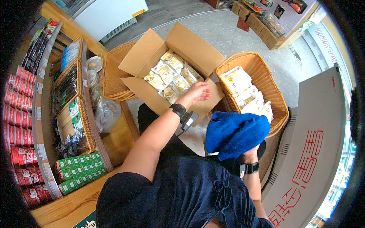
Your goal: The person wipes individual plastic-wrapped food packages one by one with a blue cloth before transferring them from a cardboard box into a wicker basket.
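My left hand [200, 91] hovers over the near right edge of an open cardboard box [189, 40], fingers loosely curled and holding nothing. Several white and yellow plastic food packets [168, 74] lie in rows inside the box. In my right hand [252, 151] is a blue cloth [235, 132], bunched up and hiding most of the fingers. Just beyond the cloth stands a wicker basket [268, 74] with similar white packets [236, 81] lined up in it. The cloth overlaps the basket's near side in the view.
Empty-looking stacked wicker baskets [117, 71] stand left of the box. Shelves on the left carry red packages [20, 107], green boxes [81, 171] and a clear plastic bag [107, 114]. A grey freezer cabinet [308, 148] borders the right; a white chest freezer [108, 17] stands beyond.
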Demonstrator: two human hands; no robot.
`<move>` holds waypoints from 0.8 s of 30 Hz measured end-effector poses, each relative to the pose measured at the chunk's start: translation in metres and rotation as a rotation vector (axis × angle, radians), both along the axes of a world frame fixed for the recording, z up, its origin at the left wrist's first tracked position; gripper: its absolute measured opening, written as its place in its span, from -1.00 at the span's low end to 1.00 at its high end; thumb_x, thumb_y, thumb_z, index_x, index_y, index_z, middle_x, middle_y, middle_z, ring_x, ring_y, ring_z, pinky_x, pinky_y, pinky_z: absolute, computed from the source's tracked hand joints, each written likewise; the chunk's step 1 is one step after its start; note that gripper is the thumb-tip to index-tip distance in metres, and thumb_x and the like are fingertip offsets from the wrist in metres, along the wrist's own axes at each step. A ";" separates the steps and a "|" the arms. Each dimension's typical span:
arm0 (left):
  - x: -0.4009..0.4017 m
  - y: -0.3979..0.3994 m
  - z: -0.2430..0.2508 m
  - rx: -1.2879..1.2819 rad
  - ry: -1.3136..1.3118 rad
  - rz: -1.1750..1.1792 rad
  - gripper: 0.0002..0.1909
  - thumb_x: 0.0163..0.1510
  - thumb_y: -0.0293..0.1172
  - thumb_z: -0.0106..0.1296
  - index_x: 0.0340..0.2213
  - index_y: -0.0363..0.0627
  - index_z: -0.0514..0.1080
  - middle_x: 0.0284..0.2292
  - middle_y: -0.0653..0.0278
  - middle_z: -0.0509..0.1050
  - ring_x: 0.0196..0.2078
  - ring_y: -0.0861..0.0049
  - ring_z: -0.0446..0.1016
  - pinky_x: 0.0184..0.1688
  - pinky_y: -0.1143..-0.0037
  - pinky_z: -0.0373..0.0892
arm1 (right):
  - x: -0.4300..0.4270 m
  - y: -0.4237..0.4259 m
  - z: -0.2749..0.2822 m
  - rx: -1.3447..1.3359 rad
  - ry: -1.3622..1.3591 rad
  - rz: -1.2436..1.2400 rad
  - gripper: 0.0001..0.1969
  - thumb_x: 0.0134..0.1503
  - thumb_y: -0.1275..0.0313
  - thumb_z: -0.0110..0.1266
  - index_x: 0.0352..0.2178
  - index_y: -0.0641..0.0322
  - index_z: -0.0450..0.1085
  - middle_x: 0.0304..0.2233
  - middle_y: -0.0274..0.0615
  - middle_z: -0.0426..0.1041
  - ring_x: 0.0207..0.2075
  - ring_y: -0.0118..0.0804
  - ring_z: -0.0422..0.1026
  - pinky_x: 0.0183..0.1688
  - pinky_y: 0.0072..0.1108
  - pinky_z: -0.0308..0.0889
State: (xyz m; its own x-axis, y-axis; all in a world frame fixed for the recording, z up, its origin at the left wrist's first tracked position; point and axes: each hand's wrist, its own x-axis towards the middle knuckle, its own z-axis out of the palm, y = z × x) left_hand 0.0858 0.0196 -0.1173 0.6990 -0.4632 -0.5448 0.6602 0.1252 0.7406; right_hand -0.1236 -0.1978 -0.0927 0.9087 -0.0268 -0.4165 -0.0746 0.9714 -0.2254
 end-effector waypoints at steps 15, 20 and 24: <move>0.104 0.034 -0.182 0.737 -0.088 0.296 -0.62 -0.18 -0.32 0.03 -0.30 -0.26 0.29 -0.49 0.09 0.41 -0.52 0.41 0.41 -0.55 0.46 0.32 | 0.027 -0.004 -0.022 0.012 -0.014 0.100 -0.42 0.07 0.00 -0.37 0.02 0.15 -0.01 0.03 -0.16 0.08 0.04 -0.14 0.05 0.12 -0.33 -0.12; 0.126 0.015 -0.204 0.954 -0.245 0.214 -0.61 -0.18 -0.21 0.06 -0.40 -0.33 0.34 -0.39 -0.07 0.39 -0.26 0.12 0.34 -0.22 0.33 0.25 | 0.035 -0.010 -0.035 -0.028 0.086 0.080 -0.42 0.07 0.00 -0.37 0.02 0.14 -0.01 0.03 -0.16 0.08 0.04 -0.13 0.05 0.12 -0.32 -0.12; 0.135 0.007 -0.216 1.081 -0.351 0.269 -0.73 -0.17 -0.29 0.05 -0.53 -0.30 0.35 -0.49 -0.03 0.40 -0.39 0.11 0.37 -0.36 0.32 0.28 | 0.037 -0.012 -0.041 -0.072 0.152 0.100 -0.42 0.07 0.00 -0.37 0.02 0.14 -0.01 0.04 -0.17 0.07 0.04 -0.13 0.05 0.12 -0.32 -0.12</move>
